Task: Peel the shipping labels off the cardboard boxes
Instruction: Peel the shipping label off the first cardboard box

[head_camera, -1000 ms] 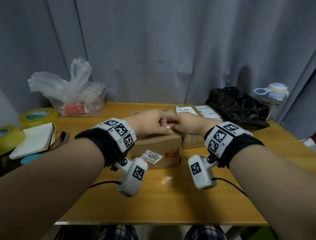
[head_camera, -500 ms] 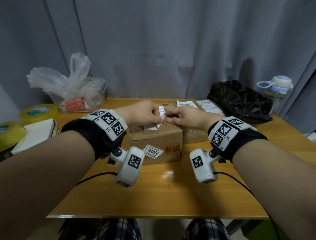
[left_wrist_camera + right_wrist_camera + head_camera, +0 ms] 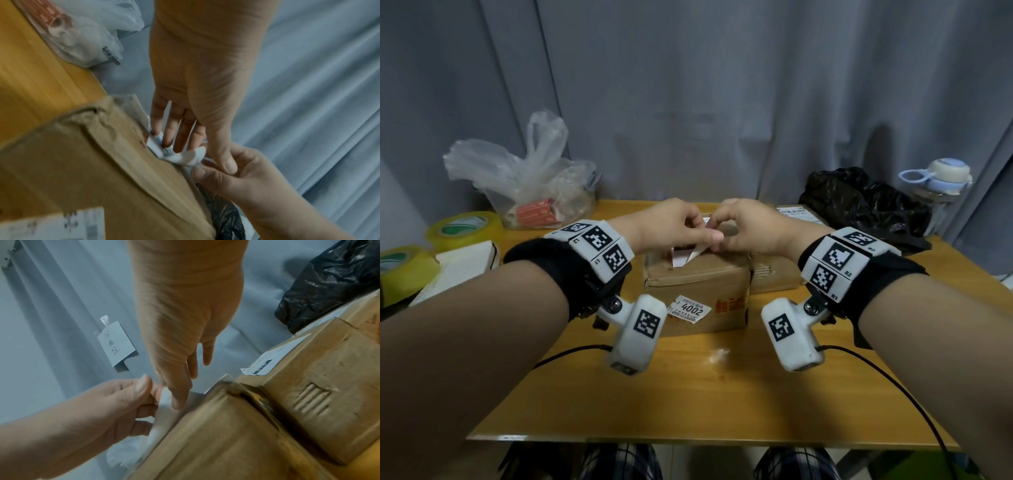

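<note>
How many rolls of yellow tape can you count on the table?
2. One roll lies at the table's left edge beside the plastic bag; the other sits nearer, partly cut off. More may be hidden.

Both hands hide most of the label (image 3: 686,257) on the box (image 3: 697,284); its print is too blurred to read.

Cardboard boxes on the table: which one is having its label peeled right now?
The nearer box, with the 4002 sticker on its front. Both hands pinch the white label lifting off its top; the box behind is untouched.
</note>
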Available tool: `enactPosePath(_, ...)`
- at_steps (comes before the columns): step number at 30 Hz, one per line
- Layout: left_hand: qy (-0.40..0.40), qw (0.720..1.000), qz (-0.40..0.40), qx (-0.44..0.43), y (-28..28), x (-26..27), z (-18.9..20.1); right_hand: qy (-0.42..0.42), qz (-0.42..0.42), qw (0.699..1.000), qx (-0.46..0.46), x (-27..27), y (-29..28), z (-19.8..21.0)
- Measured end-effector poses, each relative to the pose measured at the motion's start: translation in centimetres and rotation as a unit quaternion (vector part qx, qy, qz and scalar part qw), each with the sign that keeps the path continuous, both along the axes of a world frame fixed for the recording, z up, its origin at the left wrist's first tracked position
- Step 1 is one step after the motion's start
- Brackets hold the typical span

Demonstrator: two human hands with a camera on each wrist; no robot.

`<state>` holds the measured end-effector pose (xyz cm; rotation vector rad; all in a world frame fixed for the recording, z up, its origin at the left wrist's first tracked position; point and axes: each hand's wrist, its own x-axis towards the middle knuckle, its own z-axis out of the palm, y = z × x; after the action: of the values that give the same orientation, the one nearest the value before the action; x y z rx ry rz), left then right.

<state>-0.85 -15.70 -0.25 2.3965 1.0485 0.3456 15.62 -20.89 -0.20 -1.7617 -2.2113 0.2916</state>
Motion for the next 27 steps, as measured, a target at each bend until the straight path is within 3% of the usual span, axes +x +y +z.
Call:
enactPosePath(4, 0.167, 0.986, -0.028, 0.005, 0.5, -1.7, 0.9, -0.016, 0.013, 1.000, -0.020, -0.2, -0.3, 0.1)
enactPosePath(6, 0.203, 0.979, -0.031, 0.000, 0.8, -2.6, 1.0, -0.003, 0.019, 1.000, -0.023, -0.5, -0.6, 0.3)
enactPosePath(27, 0.237, 0.971, -0.017, -0.005, 1.3, -3.3, 0.4, -0.010, 0.013, 1.000, -0.019, -1.1, -0.8, 0.9)
